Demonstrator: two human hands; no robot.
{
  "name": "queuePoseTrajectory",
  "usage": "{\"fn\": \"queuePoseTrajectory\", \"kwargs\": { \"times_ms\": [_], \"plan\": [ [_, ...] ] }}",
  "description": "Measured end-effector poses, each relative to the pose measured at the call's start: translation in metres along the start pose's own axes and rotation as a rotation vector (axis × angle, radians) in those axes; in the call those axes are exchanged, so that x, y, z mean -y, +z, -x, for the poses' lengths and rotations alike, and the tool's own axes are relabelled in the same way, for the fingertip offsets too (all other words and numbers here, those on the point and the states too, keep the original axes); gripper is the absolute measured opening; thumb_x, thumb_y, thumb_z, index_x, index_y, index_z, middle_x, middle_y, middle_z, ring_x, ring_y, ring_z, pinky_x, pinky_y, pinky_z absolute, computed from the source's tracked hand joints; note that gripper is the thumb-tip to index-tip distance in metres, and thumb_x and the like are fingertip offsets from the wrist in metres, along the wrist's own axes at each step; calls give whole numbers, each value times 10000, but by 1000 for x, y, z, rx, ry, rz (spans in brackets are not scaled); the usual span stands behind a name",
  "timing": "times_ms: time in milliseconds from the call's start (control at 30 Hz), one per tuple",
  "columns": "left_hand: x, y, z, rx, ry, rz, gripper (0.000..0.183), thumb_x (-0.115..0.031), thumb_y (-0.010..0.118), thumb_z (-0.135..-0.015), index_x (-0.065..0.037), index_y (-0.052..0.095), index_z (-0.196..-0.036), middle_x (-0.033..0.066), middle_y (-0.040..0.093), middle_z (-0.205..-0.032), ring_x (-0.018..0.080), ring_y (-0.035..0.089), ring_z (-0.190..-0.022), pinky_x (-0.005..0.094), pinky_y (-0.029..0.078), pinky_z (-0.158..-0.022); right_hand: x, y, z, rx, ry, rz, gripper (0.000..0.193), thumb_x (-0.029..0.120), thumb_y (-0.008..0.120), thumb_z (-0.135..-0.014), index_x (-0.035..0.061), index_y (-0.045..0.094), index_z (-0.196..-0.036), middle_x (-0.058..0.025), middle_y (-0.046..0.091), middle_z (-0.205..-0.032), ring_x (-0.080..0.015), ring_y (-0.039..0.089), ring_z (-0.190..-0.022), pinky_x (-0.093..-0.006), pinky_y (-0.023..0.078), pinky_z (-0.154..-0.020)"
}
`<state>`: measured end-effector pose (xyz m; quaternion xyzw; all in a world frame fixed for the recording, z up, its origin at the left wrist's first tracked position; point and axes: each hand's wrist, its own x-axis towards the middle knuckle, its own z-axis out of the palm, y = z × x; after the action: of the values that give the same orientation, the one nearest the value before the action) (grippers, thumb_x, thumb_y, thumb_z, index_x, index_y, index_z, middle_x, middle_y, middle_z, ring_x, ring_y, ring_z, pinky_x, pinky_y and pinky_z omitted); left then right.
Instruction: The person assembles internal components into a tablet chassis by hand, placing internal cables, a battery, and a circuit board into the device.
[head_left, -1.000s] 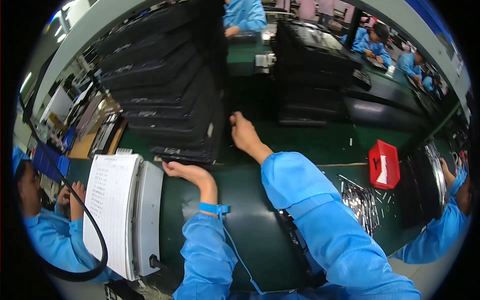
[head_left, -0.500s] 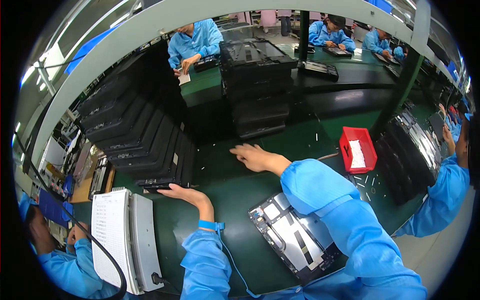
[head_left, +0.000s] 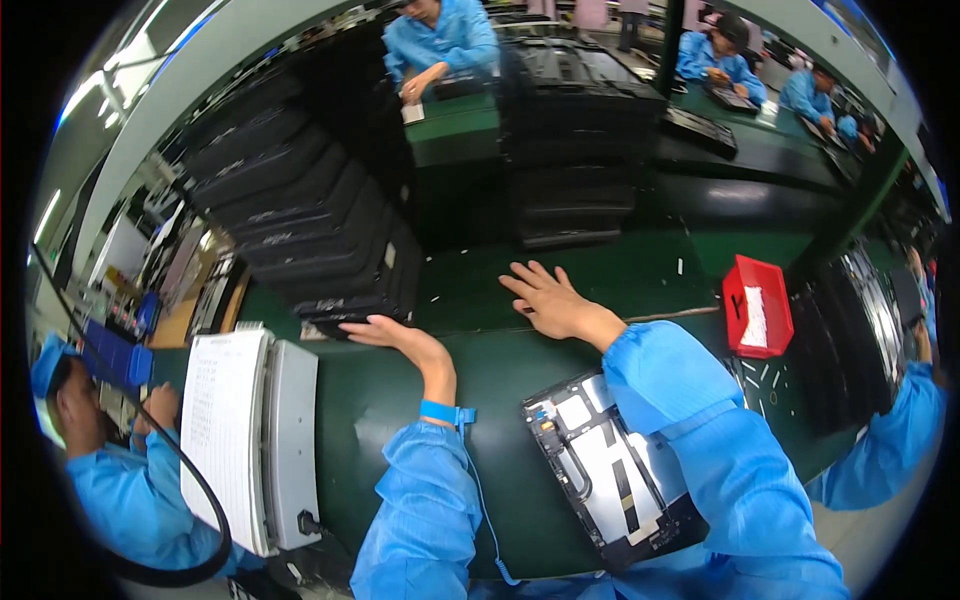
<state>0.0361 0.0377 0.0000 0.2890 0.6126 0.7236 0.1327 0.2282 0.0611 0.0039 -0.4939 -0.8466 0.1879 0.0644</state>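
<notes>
The left hand point(head_left: 405, 340) is held open beside the left stack point(head_left: 330, 270)'s lower edge (contact cannot be told); the right hand point(head_left: 555, 303) is spread, empty, over bare tabletop point(head_left: 635, 275).

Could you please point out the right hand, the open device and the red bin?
Right hand point(head_left: 552, 304): head view, back of hand.
Open device point(head_left: 597, 476): head view, silver plate.
Red bin point(head_left: 779, 315): head view, right side.

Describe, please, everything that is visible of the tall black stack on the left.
The tall black stack consists of flat, plastic-looking units, unevenly aligned, with small shiny details along their edges and a pale patch low on the right side. It stands on the green table. The left hand is at its bottom near edge; contact is unclear. Its top is too dark to distinguish.
</notes>
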Motion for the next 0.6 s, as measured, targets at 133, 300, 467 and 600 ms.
{"fn": "queuePoseTrajectory", "kwargs": {
  "times_ms": [133,300,467,600],
  "plan": [
    [16,-10,-18,-188,-9,164,632,-402,279,-985,43,118,-1404,241,97,-1463,308,162,-1360,385,151,-1115,-6,2,3,-32,37,-42,539,188,438,-920,187,265,-1431,-91,163,-1513,-308,106,-1400,-536,105,-1109],
    [58,-74,-91,-119,61,32,506,-292,308,-988,84,307,-1326,213,344,-1371,281,387,-1236,372,295,-1042,-1,5,3,-23,44,-68,547,186,432,-918,184,255,-1436,-83,142,-1520,-296,88,-1405,-532,86,-1114],
    [73,-89,-117,67,71,-433,578,-366,234,-987,74,312,-1354,165,348,-1406,271,379,-1262,329,249,-1058,-4,0,4,-13,54,-52,553,186,426,-916,181,247,-1439,-71,133,-1524,-278,73,-1410,-514,68,-1123],
    [81,-94,-146,293,-93,46,598,-399,268,-977,74,380,-1326,150,431,-1352,240,405,-1228,306,238,-1061,-6,1,2,-9,65,-75,532,232,411,-938,190,245,-1442,-69,140,-1523,-283,66,-1410,-525,61,-1116]
  ]
}}
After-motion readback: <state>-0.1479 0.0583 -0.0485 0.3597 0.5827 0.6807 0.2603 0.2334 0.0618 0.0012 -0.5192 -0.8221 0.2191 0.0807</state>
